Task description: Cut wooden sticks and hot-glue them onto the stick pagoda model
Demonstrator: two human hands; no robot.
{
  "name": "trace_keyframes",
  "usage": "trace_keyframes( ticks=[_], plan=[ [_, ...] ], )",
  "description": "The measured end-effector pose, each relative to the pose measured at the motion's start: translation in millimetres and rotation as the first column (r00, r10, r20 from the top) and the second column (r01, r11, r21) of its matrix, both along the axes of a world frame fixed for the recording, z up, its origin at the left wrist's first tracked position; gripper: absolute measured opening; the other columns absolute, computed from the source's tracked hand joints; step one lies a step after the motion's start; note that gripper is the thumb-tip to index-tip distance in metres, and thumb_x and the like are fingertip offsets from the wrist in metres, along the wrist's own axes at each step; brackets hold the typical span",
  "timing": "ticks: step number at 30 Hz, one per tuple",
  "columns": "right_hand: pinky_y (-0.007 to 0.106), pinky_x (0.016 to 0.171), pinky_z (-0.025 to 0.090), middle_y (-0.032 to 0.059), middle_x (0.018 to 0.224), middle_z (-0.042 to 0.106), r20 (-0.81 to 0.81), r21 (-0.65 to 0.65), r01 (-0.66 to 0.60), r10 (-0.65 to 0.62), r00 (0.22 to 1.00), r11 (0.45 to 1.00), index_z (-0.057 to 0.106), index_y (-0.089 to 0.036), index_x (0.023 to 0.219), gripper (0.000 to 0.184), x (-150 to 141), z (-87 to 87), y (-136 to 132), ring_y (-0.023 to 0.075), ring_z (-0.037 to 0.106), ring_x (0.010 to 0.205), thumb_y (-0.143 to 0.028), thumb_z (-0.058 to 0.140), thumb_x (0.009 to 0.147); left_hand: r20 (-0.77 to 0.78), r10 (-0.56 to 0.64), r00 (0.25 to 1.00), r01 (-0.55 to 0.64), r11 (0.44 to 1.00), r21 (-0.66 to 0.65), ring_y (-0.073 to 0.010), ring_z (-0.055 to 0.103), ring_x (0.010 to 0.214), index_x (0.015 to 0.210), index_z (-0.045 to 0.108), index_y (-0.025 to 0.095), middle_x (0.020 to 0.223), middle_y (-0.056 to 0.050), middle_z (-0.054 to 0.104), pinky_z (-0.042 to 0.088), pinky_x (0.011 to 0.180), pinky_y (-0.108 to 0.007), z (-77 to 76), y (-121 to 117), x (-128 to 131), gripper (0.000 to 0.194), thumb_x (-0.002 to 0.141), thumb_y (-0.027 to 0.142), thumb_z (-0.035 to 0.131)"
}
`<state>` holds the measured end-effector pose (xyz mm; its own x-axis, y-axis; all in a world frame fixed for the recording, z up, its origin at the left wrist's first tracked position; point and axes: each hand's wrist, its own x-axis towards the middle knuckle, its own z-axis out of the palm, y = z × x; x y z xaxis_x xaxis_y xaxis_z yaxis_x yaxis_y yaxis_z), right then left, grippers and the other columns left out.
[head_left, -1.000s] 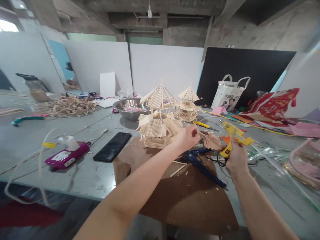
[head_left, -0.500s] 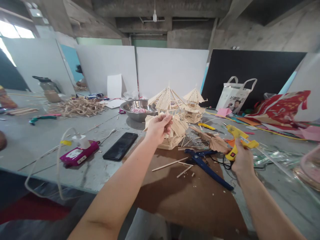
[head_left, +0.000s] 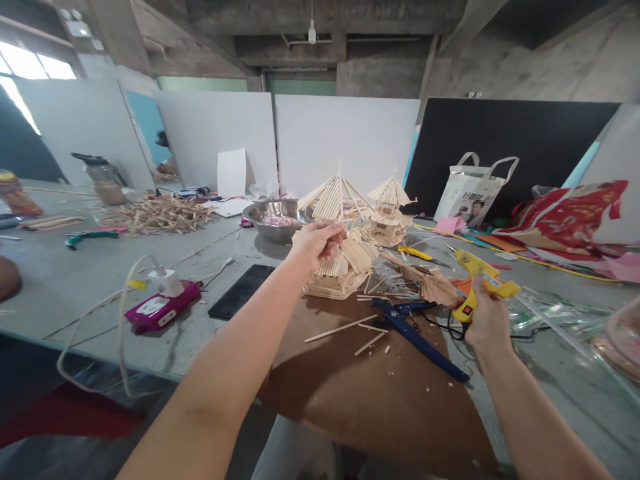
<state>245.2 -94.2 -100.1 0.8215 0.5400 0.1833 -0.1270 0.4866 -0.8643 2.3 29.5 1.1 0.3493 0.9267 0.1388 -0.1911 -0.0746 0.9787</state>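
A pagoda model made of thin wooden sticks [head_left: 334, 272] stands in front of me, with a pointed, partly open stick roof. My left hand [head_left: 320, 245] is at its middle level, thumb and fingertips pinched together; whatever lies between them is too small or hidden to make out. In my right hand [head_left: 487, 320] is a yellow hot glue gun [head_left: 470, 270], its nozzle pointing up and away to the left, apart from the model. Blue-handled cutters [head_left: 415, 337] lie between my hands, near several loose sticks [head_left: 341, 328] on the brown board [head_left: 365, 407].
Behind stands a smaller stick pagoda [head_left: 389, 217] beside a metal bowl [head_left: 277, 230]. A yellow utility knife [head_left: 416, 253] lies to the right. Leftward are a phone [head_left: 240, 293], a purple power strip [head_left: 163, 307] with a looping cable and a stick pile [head_left: 160, 213].
My left hand has shifted slightly left and up at the model, its fingers still pinched. The right hand keeps the glue gun in nearly the same place. The view has moved a little.
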Motion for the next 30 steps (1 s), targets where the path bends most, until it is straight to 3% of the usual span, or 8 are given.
trace_keyframes(
  ticks=[13, 23, 30],
  plan=[
    [0.018, 0.027, 0.035, -0.0096, 0.055, 0.047, 0.010, 0.002, -0.010, 0.010, 1.000, 1.000, 0.047, -0.018, 0.073, 0.047, -0.2, -0.3, -0.3, 0.0053, 0.043, 0.028, -0.051, 0.067, 0.047, 0.067, -0.052, 0.996, 0.055, 0.997, -0.045, -0.0017, 0.034, 0.028, 0.057, 0.050, 0.014, 0.041, 0.005, 0.046, 0.015, 0.028, -0.017, 3.5, 6.0, -0.9, 0.016, 0.063, 0.024, 0.060],
    [0.018, 0.026, 0.035, -0.0094, 0.055, 0.048, 0.002, 0.020, -0.012, 0.012, 1.000, 1.000, 0.047, -0.017, 0.073, 0.047, -1.0, 0.6, 0.2, 0.0045, 0.042, 0.028, -0.050, 0.067, 0.047, 0.166, -0.094, 0.982, 0.121, 0.979, -0.166, -0.0006, 0.029, 0.027, 0.052, 0.046, 0.014, 0.040, 0.005, 0.042, 0.010, 0.029, -0.018, 6.9, 6.4, 0.0, 0.018, 0.064, 0.019, 0.058],
    [0.018, 0.027, 0.034, -0.0090, 0.052, 0.049, 0.014, 0.010, -0.017, 0.017, 1.000, 1.000, 0.047, -0.017, 0.074, 0.046, -0.6, -0.3, 0.4, 0.0054, 0.043, 0.028, -0.050, 0.067, 0.048, 0.156, -0.091, 0.984, 0.111, 0.986, -0.127, -0.0023, 0.031, 0.026, 0.054, 0.048, 0.013, 0.041, 0.004, 0.045, 0.012, 0.029, -0.019, 6.3, 6.7, -0.1, 0.015, 0.064, 0.018, 0.058]
  ],
)
